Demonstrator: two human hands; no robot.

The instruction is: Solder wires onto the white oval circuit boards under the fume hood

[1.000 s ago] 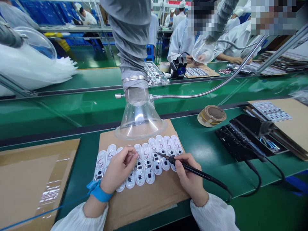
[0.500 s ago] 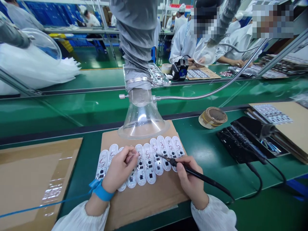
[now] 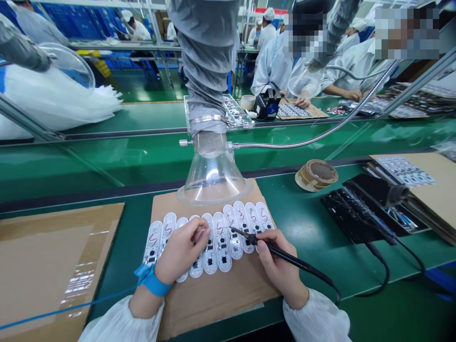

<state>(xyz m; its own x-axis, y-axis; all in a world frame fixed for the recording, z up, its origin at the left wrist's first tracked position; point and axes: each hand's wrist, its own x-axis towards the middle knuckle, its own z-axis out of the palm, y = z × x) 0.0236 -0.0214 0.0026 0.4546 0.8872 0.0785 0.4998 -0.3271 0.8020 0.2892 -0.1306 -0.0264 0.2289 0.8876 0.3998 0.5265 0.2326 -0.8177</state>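
Observation:
A black soldering iron (image 3: 290, 258) is gripped in my right hand (image 3: 281, 266) like a pen, its tip pointing left over the row of white oval casings (image 3: 223, 247). Each casing carries small black parts and a thin red wire. My left hand (image 3: 181, 251), with a blue strap (image 3: 154, 281) at the wrist, pinches a thin solder wire (image 3: 218, 228) that runs toward the iron's tip. That hand hides parts of several casings on the left. A brown cardboard sheet (image 3: 213, 304) lies beneath the row.
A clear fume hood (image 3: 213, 183) hangs just behind the casings. To the right are a tape roll (image 3: 316, 175), a black soldering-iron stand (image 3: 351, 213) and stacked boards (image 3: 406, 170). Another cardboard sheet (image 3: 39, 256) lies left. Co-workers sit across the green bench.
My right hand and the iron have shifted slightly left. My left hand has moved slightly right, with the solder wire still pinched. The view has shifted a little.

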